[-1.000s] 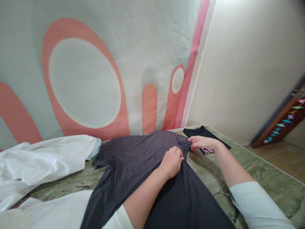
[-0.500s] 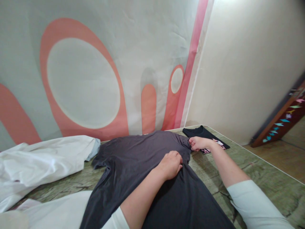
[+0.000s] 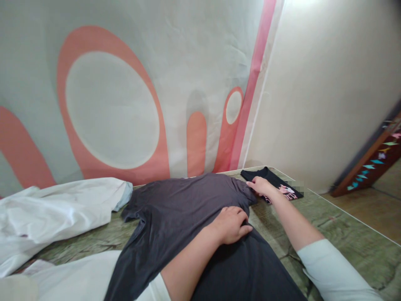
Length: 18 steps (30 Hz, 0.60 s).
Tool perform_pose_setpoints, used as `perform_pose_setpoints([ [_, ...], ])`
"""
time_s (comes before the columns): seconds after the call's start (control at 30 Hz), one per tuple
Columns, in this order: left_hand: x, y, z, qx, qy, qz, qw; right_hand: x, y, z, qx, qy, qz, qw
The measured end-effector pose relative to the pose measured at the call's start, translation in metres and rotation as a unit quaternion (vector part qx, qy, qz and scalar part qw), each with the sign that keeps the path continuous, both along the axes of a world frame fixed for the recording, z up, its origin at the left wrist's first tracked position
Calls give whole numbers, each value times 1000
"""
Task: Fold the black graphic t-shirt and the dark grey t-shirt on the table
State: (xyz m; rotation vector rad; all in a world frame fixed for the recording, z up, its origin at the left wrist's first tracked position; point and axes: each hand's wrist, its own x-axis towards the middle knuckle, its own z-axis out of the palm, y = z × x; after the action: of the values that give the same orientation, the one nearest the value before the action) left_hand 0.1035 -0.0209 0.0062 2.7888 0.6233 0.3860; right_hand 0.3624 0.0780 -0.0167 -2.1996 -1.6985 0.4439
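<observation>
A dark grey T-shirt [image 3: 175, 213] lies spread out on a green patterned mat [image 3: 338, 234]. My left hand [image 3: 232, 223] rests palm down on the shirt's right side, fingers spread loosely over the cloth. My right hand [image 3: 259, 184] lies flat at the shirt's right sleeve, fingers stretched out on the sleeve's edge. Just behind that hand lies a folded black shirt with a pink print [image 3: 278, 186].
White garments [image 3: 53, 209] lie piled at the left, and more white cloth [image 3: 72, 276] sits at the near left. A wall hanging with orange shapes [image 3: 125, 96] stands right behind the mat. A wooden floor [image 3: 372, 209] and a dark door frame [image 3: 369, 163] are at the right.
My right hand has let go of its pinch on the sleeve and now lies flat on it. My left hand has slid a little nearer and to the right, its fingers opening out.
</observation>
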Motion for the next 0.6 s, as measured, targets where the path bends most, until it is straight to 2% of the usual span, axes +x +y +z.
perform_pose_setpoints([
  [0.17,-3,4,3,-20,-6,39,999,-22,2,-11,58,-54,19,997],
  [0.27,-11,12,0,-9,5,132,991,-22,-4,-12,106,-90,8,990],
  [0.33,-18,18,-4,-24,46,206,977,-20,-7,-9,148,-135,2,980],
  [0.4,-24,22,-10,-48,84,247,964,-23,-8,-6,182,-176,7,967],
  [0.5,-28,27,-15,-73,105,248,960,-42,-5,-2,213,-192,59,956],
  [0.6,-36,39,-11,-108,111,223,962,-78,-5,-10,183,-176,163,953],
])
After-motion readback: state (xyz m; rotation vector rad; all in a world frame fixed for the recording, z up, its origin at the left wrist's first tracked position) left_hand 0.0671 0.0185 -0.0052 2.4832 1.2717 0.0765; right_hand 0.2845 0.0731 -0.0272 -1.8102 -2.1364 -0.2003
